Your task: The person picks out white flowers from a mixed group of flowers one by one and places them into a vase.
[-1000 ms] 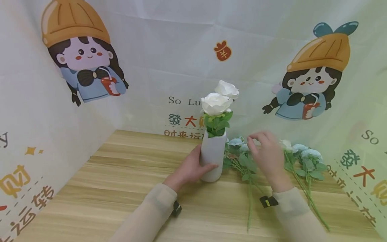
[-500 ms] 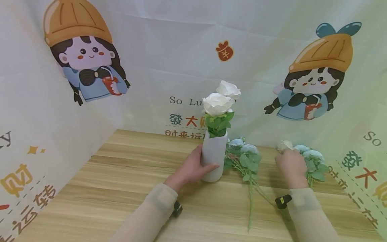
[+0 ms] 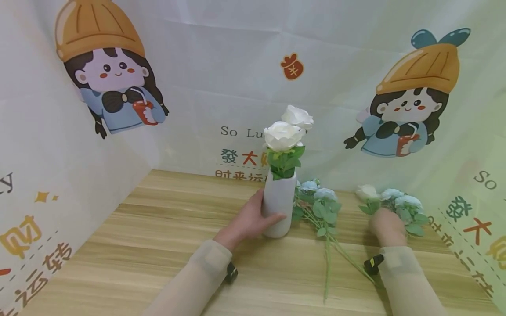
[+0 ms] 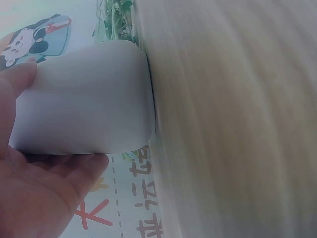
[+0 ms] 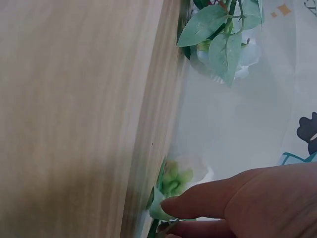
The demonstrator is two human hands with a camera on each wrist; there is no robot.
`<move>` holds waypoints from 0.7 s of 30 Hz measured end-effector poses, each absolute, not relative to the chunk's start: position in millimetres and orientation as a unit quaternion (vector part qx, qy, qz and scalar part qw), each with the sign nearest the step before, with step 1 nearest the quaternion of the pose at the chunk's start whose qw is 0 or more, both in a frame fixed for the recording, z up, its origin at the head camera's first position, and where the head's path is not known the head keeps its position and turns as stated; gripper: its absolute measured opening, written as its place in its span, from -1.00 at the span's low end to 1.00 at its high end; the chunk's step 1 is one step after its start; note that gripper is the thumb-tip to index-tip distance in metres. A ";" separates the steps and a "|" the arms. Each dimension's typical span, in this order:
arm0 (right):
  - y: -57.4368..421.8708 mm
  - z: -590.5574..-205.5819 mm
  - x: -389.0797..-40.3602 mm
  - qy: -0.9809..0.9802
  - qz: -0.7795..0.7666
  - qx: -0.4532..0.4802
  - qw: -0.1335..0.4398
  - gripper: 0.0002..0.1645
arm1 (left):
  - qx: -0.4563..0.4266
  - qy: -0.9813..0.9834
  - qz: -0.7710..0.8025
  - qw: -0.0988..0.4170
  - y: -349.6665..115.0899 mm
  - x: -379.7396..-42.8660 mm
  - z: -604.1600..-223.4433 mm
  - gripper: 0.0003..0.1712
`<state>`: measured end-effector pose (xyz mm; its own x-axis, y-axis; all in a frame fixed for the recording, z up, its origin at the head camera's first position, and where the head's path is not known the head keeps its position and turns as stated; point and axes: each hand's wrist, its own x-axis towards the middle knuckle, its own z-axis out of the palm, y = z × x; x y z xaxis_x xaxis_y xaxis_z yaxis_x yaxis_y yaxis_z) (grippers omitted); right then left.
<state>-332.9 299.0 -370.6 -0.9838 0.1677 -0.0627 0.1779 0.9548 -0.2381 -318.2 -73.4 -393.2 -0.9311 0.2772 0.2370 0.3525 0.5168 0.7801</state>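
My left hand (image 3: pixel 249 219) grips a white vase (image 3: pixel 279 206) that stands upright on the wooden table, thumb on the near side. Two white roses (image 3: pixel 283 136) with green leaves rise from its mouth. In the left wrist view, the fingers (image 4: pixel 89 173) curl round the vase (image 4: pixel 89 99). To the right, my right hand (image 3: pixel 389 228) pinches a white rose (image 3: pixel 367 193) lying on the table, below its bloom. The right wrist view has thumb and finger meeting at a leaf (image 5: pixel 158 204) under that bloom; the stem there is mostly hidden.
Pale blue flowers (image 3: pixel 325 195) with long stems lie right of the vase. More blue flowers (image 3: pixel 409 204) lie just beyond my right hand. A printed cloth (image 3: pixel 221 79) hangs behind the table and along its sides.
My right hand has moved right and down from beside the vase to the lying white rose, which has shifted slightly left. The left hand and vase have stayed put.
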 end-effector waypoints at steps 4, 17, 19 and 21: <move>300.2 -373.8 -331.3 0.990 -0.121 0.075 0.005 -0.66 | -0.182 -0.870 -0.457 0.040 -73.2 -317.7 -393.2 0.00; 299.3 -374.7 -334.1 0.987 -0.126 0.099 0.022 -0.54 | -0.183 -0.872 -0.451 0.043 -72.6 -317.0 -391.9 -0.01; 298.8 -373.1 -334.6 0.987 -0.127 0.098 0.022 -0.50 | -0.184 -0.872 -0.451 0.045 -72.9 -316.7 -391.5 -0.02; 297.7 -370.9 -335.2 0.986 -0.131 0.103 0.026 -0.47 | -0.182 -0.872 -0.451 0.043 -73.2 -316.8 -391.4 -0.01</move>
